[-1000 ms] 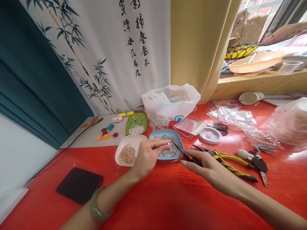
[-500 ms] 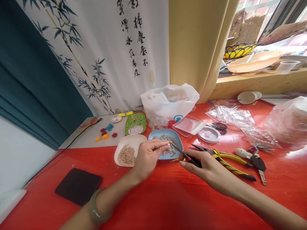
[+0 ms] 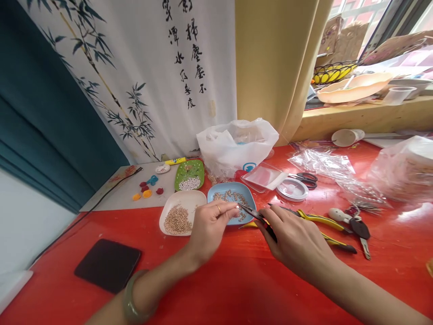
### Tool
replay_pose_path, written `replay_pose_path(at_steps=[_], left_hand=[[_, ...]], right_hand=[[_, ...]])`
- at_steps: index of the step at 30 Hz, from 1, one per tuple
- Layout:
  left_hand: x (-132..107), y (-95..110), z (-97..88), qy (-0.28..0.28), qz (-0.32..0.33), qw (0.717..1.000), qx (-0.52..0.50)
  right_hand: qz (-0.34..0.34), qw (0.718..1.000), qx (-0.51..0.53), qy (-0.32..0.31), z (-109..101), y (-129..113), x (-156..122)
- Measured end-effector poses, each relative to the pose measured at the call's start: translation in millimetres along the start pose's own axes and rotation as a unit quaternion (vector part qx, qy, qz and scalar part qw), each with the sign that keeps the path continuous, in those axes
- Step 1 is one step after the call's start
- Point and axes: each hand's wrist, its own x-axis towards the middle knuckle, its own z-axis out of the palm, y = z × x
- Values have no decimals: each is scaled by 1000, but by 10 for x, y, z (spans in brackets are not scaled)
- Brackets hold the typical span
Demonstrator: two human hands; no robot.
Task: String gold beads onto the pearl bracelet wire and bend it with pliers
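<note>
Over the near rim of the blue tray (image 3: 252,197), my left hand (image 3: 210,225) is closed in a pinch between thumb and forefinger. Whatever sits in the pinch is too small to make out. My right hand (image 3: 292,228) wraps round slim, dark-jawed pliers (image 3: 254,214), whose tips point left and come close to the left fingertips. Small shiny metallic pieces (image 3: 233,195) lie in the blue tray. Left of it, a cream tray (image 3: 197,198) holds a heap of gold beads (image 3: 178,220), partly behind my left hand.
Yellow-and-black pliers (image 3: 321,218) and keys (image 3: 362,232) lie to the right. A green tray (image 3: 202,178), a white plastic bag (image 3: 233,151), scissors (image 3: 306,179) and a white spool (image 3: 292,189) stand behind. A black flat device (image 3: 107,265) rests at left on the red table (image 3: 216,289).
My right hand has turned over the pliers, its back now facing up and covering more of the yellow-and-black pliers. My left hand keeps its pinch. The whole view has shifted slightly.
</note>
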Motion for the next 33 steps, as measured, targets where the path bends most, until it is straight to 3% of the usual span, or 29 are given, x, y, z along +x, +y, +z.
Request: replay_pose_path(at_steps=[2, 4, 6, 8, 9, 10, 13, 14, 15, 17, 22, 33], left_hand=[[0, 27, -1, -4, -9, 1000, 0], [11, 51, -6, -6, -22, 1000, -8], [31, 59, -13, -4, -41, 999, -32], [57, 46, -21, 1, -62, 996, -70], [69, 34, -23, 4, -73, 993, -92], [79, 21, -23, 5, -86, 990, -114], [92, -9, -13, 1, -123, 975, -183], [90, -11, -6, 0, -133, 970, -204], [86, -10, 0, 0, -142, 965, -222], [72, -1, 12, 2, -153, 957, -246], [48, 14, 27, -1, -165, 953, -252], [39, 3, 46, 12, -153, 965, -211]], right_hand=[[-6, 997, -73, 34, -4, -6, -20], [2, 996, -83, 24, -49, -5, -17], [34, 999, -1, -19, -130, 1, 11], [93, 975, 179, -94, -225, 5, 54], [128, 936, 297, -136, -269, 3, 77], [159, 876, 418, -182, -306, 0, 98], [236, 646, 674, -269, -348, -22, 126], [257, 590, 714, -275, -341, -30, 124], [273, 550, 740, -276, -328, -36, 117], [289, 502, 770, -268, -297, -47, 98], [283, 453, 802, -268, -275, -58, 79], [285, 425, 816, -270, -258, -52, 63]])
